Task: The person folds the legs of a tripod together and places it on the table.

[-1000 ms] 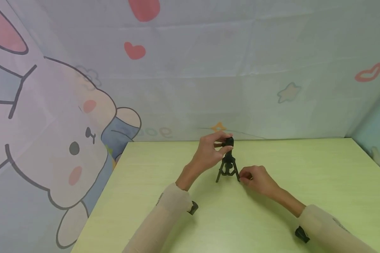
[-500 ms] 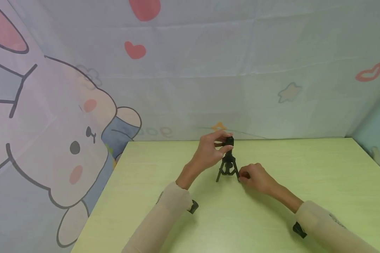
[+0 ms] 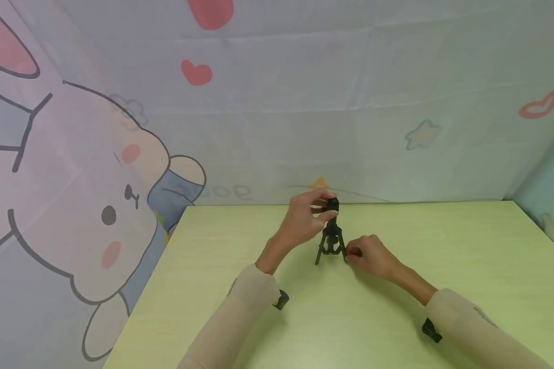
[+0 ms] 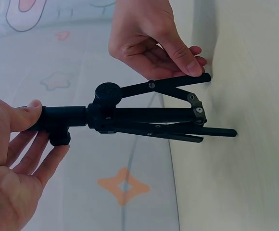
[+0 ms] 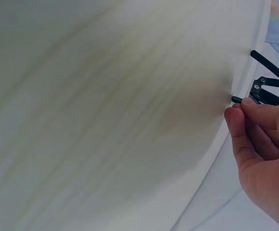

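Note:
A small black tripod (image 3: 331, 241) stands upright near the back of the table, its legs partly spread. My left hand (image 3: 300, 218) grips its top section, thumb on one side and fingers curled on the other. In the left wrist view the tripod (image 4: 144, 115) shows its hinged legs, centre post and round knobs, with my left hand (image 4: 17, 154) at the head end. My right hand (image 3: 371, 257) pinches the lower end of the right leg between thumb and fingers. The right wrist view has my right hand (image 5: 264, 139) at that leg's tip, close to the tabletop.
The pale yellow-green table (image 3: 443, 256) reaches back to a cloth backdrop (image 3: 277, 128) printed with hearts, a star and a large rabbit. A dark wrist camera (image 3: 281, 300) sits on the left sleeve, another wrist camera (image 3: 431, 330) on the right.
My right hand has moved slightly left and up in the head view, and the right leg has come inward with it. The tripod's top has shifted slightly left; the left hand keeps its grip.

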